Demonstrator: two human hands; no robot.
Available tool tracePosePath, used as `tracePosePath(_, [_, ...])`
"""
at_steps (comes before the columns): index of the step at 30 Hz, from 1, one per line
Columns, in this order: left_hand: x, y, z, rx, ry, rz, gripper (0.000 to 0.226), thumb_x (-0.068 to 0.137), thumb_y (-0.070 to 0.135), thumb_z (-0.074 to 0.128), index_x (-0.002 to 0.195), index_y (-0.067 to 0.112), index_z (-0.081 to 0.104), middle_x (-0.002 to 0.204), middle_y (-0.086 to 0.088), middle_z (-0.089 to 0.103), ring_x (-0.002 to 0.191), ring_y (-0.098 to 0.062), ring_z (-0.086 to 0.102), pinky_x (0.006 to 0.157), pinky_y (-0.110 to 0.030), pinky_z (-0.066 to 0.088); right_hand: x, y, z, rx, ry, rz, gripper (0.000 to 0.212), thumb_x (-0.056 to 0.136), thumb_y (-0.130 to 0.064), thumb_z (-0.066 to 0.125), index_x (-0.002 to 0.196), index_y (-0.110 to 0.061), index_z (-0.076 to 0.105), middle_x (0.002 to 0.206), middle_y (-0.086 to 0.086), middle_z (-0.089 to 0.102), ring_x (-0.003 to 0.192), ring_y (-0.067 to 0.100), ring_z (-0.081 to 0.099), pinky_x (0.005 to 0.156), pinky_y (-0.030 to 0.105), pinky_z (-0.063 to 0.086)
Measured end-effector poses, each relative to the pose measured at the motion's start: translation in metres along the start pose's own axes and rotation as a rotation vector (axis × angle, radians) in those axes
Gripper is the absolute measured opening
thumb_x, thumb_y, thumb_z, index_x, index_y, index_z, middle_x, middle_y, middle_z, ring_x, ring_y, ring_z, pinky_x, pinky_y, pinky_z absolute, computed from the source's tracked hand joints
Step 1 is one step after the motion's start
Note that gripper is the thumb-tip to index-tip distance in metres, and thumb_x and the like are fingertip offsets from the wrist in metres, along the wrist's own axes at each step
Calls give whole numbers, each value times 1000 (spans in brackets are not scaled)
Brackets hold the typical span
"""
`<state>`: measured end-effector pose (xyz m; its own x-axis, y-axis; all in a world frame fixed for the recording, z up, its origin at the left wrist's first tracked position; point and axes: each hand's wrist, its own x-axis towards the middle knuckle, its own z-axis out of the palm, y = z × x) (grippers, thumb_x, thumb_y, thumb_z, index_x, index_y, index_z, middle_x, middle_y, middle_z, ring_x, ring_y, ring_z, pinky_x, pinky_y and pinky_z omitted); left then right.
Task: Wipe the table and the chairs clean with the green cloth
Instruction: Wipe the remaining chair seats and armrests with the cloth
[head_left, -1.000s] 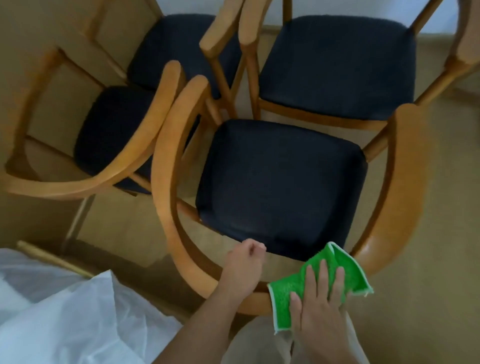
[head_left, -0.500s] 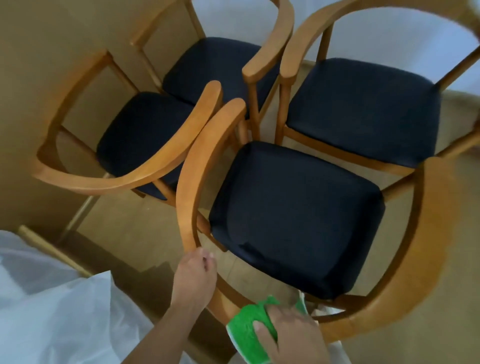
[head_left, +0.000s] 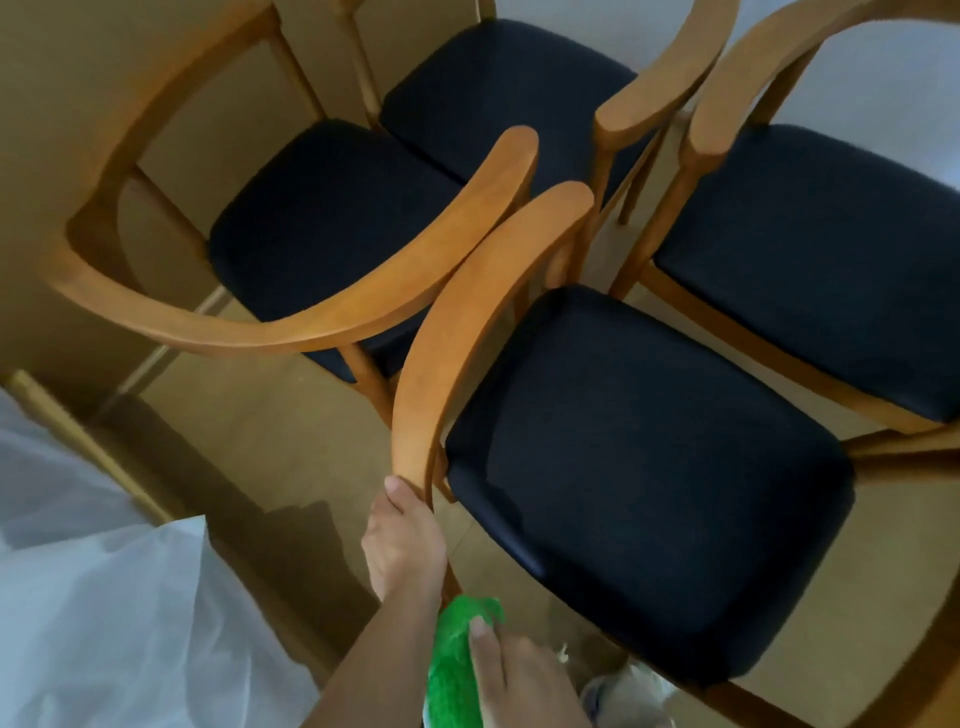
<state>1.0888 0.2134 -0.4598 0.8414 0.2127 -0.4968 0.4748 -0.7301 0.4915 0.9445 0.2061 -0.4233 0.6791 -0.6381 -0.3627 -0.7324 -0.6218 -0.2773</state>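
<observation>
While left hand (head_left: 404, 545) grips, green cloth (head_left: 451, 660) upright

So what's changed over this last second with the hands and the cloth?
The left hand slid leftward along the curved chair rail and now grips its left side. The right hand followed, pressing the green cloth along the rail's near-left part. The four chairs kept their places.

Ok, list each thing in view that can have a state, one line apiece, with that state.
left hand: grips the nearest chair's curved wooden rail.
right hand: presses the green cloth.
green cloth: bunched under the right hand, low against the chair's back.
nearest chair: upright, dark seat bare.
three other chairs: upright, crowded close together.
white plastic sheet: crumpled at lower left.
</observation>
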Motion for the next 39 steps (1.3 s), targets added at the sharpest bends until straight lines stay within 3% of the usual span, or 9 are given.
tracePosePath(2, [3, -1, 2, 47, -28, -21, 46, 99, 51, 16, 94, 21, 50, 76, 1, 51, 70, -15, 51, 73, -35, 38, 26, -11, -1, 189, 17, -113, 36, 86, -38, 46, 119, -32, 60, 46, -22, 38, 36, -6, 35, 37, 8, 28])
tracePosePath(5, [10, -5, 4, 80, -93, -75, 48, 97, 54, 16, 92, 22, 52, 79, -2, 55, 78, -23, 57, 75, -36, 44, 51, -9, -7, 320, -73, -240, 32, 100, -21, 45, 109, -2, 69, 81, 3, 70, 59, -3, 63, 53, 8, 47])
tracePosePath(7, [18, -3, 4, -12, -128, -162, 53, 97, 55, 17, 87, 20, 56, 80, -5, 60, 77, -23, 59, 79, -40, 50, 75, -28, 0, 473, -31, -277, 57, 99, -41, 22, 138, -10, 50, 130, -7, 58, 109, -26, 46, 91, 0, 37])
tracePosePath(10, [23, 1, 6, -6, -126, -200, 56, 98, 56, 13, 82, 20, 53, 73, -1, 57, 67, -17, 55, 74, -36, 48, 116, -38, -13, 600, -1, -399, 49, 104, -37, 20, 142, -12, 36, 144, -12, 36, 137, -11, 25, 114, 19, 26])
tracePosePath(14, [18, 8, 10, 187, -62, -118, 55, 95, 55, 4, 88, 26, 50, 86, -6, 63, 79, -26, 57, 71, -32, 37, 174, -52, -12, 440, 121, -570, 48, 101, -27, 28, 133, 0, 52, 139, 9, 52, 137, 22, 40, 113, 38, 33])
tracePosePath(18, [17, 9, 12, 225, -27, -145, 61, 97, 51, 9, 117, 23, 59, 105, -9, 68, 98, -30, 64, 70, -31, 33, 219, -73, -6, 9, 135, -773, 49, 100, -33, 29, 134, -9, 55, 142, 7, 51, 139, 24, 38, 112, 48, 31])
tracePosePath(25, [20, 11, 10, 268, -36, -130, 83, 81, 60, -12, 115, 27, 56, 72, 7, 52, 73, -17, 53, 69, -32, 39, 323, -68, -46, -103, 168, -453, 61, 100, -45, 5, 153, -16, 13, 162, 4, 9, 148, 22, -3, 116, 40, -1])
tracePosePath(34, [14, 7, 7, 276, -57, -57, 68, 90, 55, -4, 111, 26, 53, 64, 14, 39, 68, -14, 44, 68, -32, 36, 387, -36, -83, 82, 432, 59, 62, 101, -40, 23, 153, -6, 18, 161, 16, 10, 148, 36, 4, 118, 55, 11])
tracePosePath(39, [17, 2, 7, 293, -57, -72, 80, 82, 60, -13, 112, 28, 53, 67, 12, 46, 70, -17, 50, 69, -33, 40, 316, -65, -45, -67, 248, -257, 68, 98, -46, 19, 153, -5, 16, 161, 16, 8, 148, 34, -2, 117, 52, 0])
